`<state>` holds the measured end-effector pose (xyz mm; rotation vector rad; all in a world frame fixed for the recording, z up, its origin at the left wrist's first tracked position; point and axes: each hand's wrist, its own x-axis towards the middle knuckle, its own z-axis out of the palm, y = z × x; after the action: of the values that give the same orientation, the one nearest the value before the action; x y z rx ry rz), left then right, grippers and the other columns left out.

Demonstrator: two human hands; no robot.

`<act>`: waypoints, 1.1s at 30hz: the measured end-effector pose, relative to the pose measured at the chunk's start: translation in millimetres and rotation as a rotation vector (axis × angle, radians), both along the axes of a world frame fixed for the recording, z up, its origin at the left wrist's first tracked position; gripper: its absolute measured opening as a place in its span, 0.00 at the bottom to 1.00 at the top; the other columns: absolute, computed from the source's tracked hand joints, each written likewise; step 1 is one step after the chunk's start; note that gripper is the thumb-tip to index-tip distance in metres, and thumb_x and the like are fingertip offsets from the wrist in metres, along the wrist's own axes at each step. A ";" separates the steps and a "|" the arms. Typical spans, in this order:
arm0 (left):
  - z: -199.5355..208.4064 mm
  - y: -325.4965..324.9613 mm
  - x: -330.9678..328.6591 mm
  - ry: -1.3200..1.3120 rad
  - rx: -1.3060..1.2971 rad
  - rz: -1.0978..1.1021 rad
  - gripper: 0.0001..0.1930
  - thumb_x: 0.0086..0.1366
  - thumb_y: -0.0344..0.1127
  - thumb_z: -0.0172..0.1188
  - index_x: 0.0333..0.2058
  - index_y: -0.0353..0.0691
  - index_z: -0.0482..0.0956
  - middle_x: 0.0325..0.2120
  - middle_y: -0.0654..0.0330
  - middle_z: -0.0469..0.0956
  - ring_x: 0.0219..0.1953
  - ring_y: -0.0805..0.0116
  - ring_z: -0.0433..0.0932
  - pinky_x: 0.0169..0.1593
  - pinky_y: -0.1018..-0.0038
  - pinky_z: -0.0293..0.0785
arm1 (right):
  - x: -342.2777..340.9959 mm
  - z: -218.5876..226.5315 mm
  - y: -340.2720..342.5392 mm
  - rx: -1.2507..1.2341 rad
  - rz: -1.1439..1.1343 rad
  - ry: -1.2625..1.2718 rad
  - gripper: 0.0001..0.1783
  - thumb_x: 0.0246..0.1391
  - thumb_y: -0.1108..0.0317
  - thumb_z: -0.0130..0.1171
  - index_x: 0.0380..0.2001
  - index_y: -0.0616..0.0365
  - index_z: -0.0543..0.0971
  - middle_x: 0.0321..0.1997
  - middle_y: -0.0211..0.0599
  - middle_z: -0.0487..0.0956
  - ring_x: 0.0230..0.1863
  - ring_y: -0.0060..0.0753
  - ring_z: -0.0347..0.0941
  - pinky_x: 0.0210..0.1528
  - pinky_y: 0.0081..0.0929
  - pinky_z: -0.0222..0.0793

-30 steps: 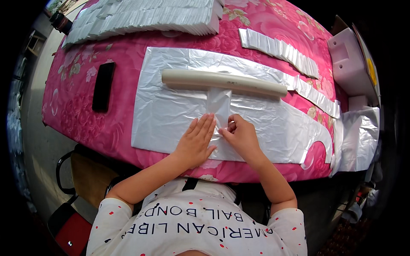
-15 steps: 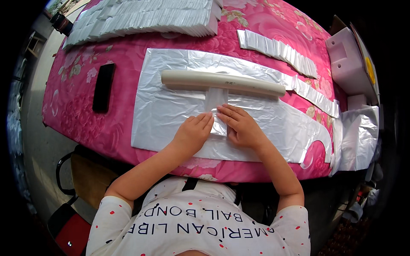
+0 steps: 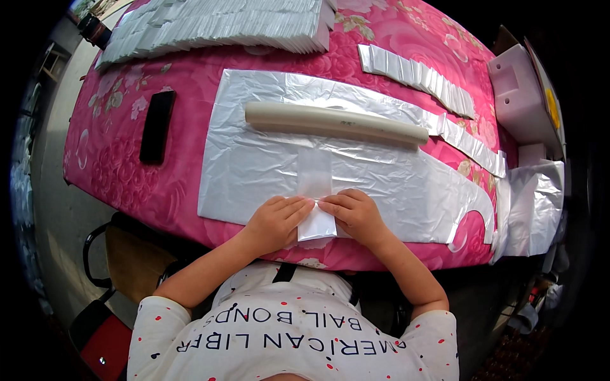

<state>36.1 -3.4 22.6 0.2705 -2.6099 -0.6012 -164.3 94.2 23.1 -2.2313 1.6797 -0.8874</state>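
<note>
Near the front edge of the table, my left hand [image 3: 276, 223] and my right hand [image 3: 353, 216] meet at a narrow folded plastic bag [image 3: 317, 226], whitish and thin. Thumbs and fingertips of both hands pinch its two sides, and its doubled near end sticks out toward me. The bag's thinner far part lies flat, stretching away from my fingers. Beneath it is a wide sheet of silvery-white plastic bags [image 3: 254, 168] spread on the table. Across that sheet, beyond my hands, rests a cream-coloured tube [image 3: 337, 122].
A pink flowered cloth [image 3: 121, 171] covers the table. On it are a black phone [image 3: 157, 127] at the left, a large stack of folded bags [image 3: 216, 28] at the far left, and a row of folded bags [image 3: 416, 77] at the far right. A white foam box [image 3: 516, 82] stands at the right edge.
Both hands have come toward me, from the middle of the sheet to its near edge, drawing the narrow bag away from the tube. The tube stays across the sheet.
</note>
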 end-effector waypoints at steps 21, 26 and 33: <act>13.4 -25.5 -31.4 -0.049 0.292 0.390 0.34 0.54 0.30 0.60 0.58 0.29 0.56 0.43 0.47 0.71 0.41 0.60 0.74 0.43 0.71 0.70 | -6.3 24.6 -52.2 0.872 -0.540 -0.516 0.19 0.52 0.59 0.54 0.17 0.64 0.78 0.13 0.38 0.75 0.16 0.28 0.75 0.24 0.25 0.68; -5.0 -12.1 -46.8 -0.114 0.013 0.175 0.39 0.54 0.43 0.58 0.58 0.27 0.53 0.58 0.43 0.56 0.61 0.50 0.54 0.61 0.60 0.51 | -10.7 21.7 -56.5 0.883 -0.496 -0.504 0.19 0.51 0.60 0.53 0.15 0.64 0.77 0.13 0.39 0.75 0.16 0.29 0.75 0.24 0.26 0.68; -24.2 -5.8 -58.9 -0.289 0.028 0.268 0.52 0.50 0.62 0.54 0.60 0.24 0.45 0.63 0.42 0.43 0.67 0.52 0.39 0.66 0.59 0.32 | -3.7 22.1 -55.7 0.866 -0.572 -0.476 0.18 0.49 0.60 0.54 0.15 0.63 0.77 0.13 0.39 0.76 0.17 0.35 0.74 0.25 0.29 0.68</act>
<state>-22.8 -9.2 -1.7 0.7526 -2.7694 -0.5375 -168.1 38.5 45.2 -0.9213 1.9427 -0.5425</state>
